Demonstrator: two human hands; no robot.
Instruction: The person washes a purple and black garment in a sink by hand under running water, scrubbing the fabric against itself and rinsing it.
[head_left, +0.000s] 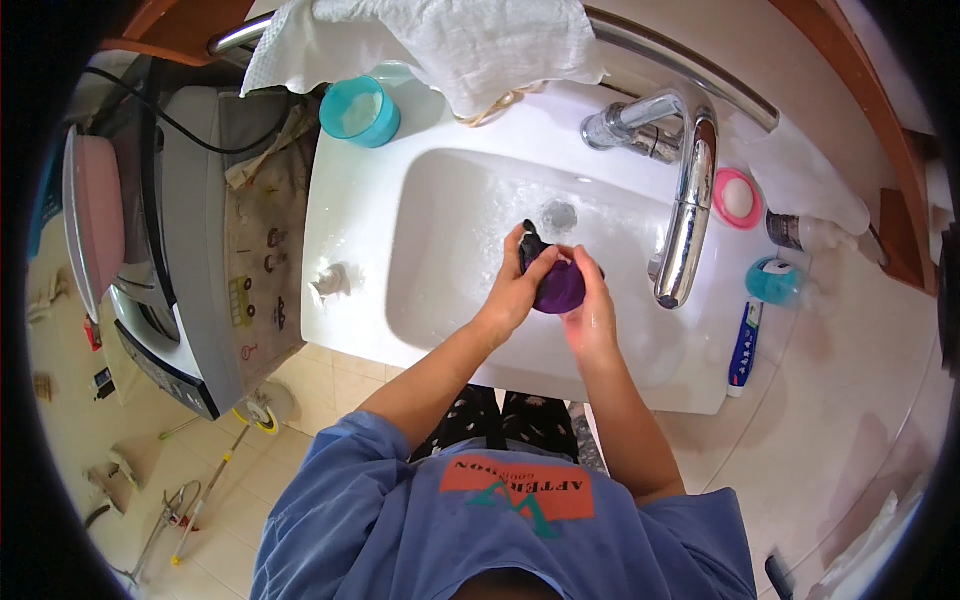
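Observation:
Over the white sink basin (442, 247), both my hands hold a small dark purple and black cloth item (561, 289), bunched up; its exact kind I cannot tell. My left hand (511, 292) grips its left side, where a black end sticks up past the fingers. On the right side, my right hand (596, 307) is closed around the purple part and looks wet. Suds or splashing water lie in the basin near the drain (559, 216), just beyond the hands. A chrome faucet (686, 217) arches over the basin's right side, its spout apart from my hands.
A turquoise cup (360, 112) stands at the back left, near a white cloth (450, 45) on a metal rail. On the right are soap in a pink dish (737, 199), a blue liquid bottle (772, 281) and a toothpaste tube (745, 349). A washing machine (202, 247) stands left.

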